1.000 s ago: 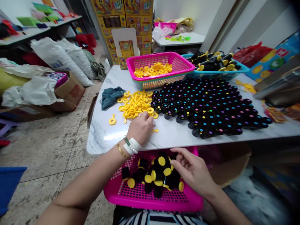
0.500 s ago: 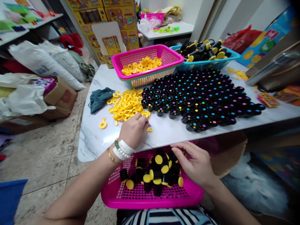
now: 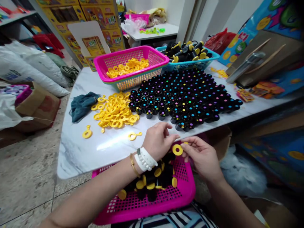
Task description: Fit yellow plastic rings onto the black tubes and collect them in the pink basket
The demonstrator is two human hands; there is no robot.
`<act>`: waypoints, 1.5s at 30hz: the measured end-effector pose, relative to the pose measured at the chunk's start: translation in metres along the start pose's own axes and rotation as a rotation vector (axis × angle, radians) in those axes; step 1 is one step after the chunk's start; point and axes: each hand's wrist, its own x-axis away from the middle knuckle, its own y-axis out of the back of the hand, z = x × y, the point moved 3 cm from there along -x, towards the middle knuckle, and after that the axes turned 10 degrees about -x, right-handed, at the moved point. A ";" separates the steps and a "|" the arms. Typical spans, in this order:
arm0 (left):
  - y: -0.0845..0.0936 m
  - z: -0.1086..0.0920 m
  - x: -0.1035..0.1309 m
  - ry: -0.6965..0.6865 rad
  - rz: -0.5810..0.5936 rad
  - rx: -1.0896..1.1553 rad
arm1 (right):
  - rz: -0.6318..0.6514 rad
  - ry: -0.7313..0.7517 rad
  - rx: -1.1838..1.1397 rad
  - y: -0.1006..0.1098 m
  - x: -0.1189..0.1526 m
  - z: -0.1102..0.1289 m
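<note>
Between thumb and fingertips, my right hand pinches a flat yellow ring piece just past the table's front edge. My left hand reaches over beside it, thumb and bent fingers apart, with nothing visible in them. Below both hands a pink basket holds black cylinders with yellow caps, partly hidden by my left wrist. A heap of yellow ring pieces with tabs lies on the table, and one single ring piece lies in front of it. Black open cups with coloured dots inside stand packed to the right.
Behind the heap stands another pink basket with yellow pieces. A blue basket beside it holds more black and yellow parts. A dark teal cloth lies at the table's left. Bags and a carton stand on the floor.
My left hand has moved from near the yellow heap to the right, close to my right hand. A yellow ring piece now shows in my right fingers. The view has swung right.
</note>
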 end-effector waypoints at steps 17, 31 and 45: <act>-0.039 -0.010 -0.018 -0.098 -0.046 -0.491 | -0.073 -0.057 -0.186 0.038 -0.015 -0.002; 0.021 0.036 0.041 -0.033 -0.082 -0.432 | 0.196 0.161 0.233 -0.065 -0.029 0.024; 0.031 0.040 0.032 0.380 0.261 0.414 | 0.351 -0.123 0.204 -0.072 -0.044 0.009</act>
